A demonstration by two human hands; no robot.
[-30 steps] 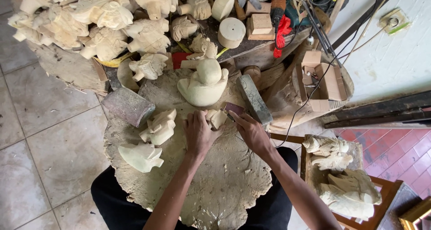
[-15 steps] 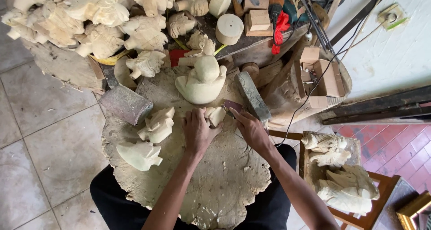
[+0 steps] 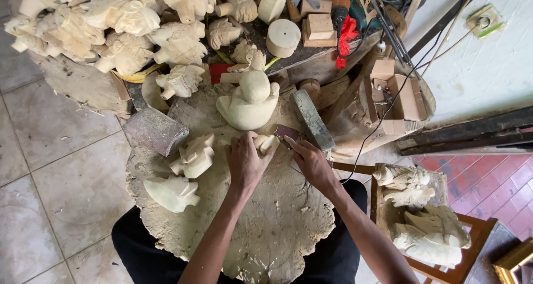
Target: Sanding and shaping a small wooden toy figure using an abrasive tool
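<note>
Pale wooden carving [image 3: 265, 143] sits clamped in the left hand [image 3: 245, 162]; right hand [image 3: 311, 162], just right of it, pinches a sandpaper scrap [image 3: 287, 132] against it.

Grey tiled floor [image 3: 50, 167], white wall [image 3: 488, 67], red tiles [image 3: 494, 178] beside it.
</note>
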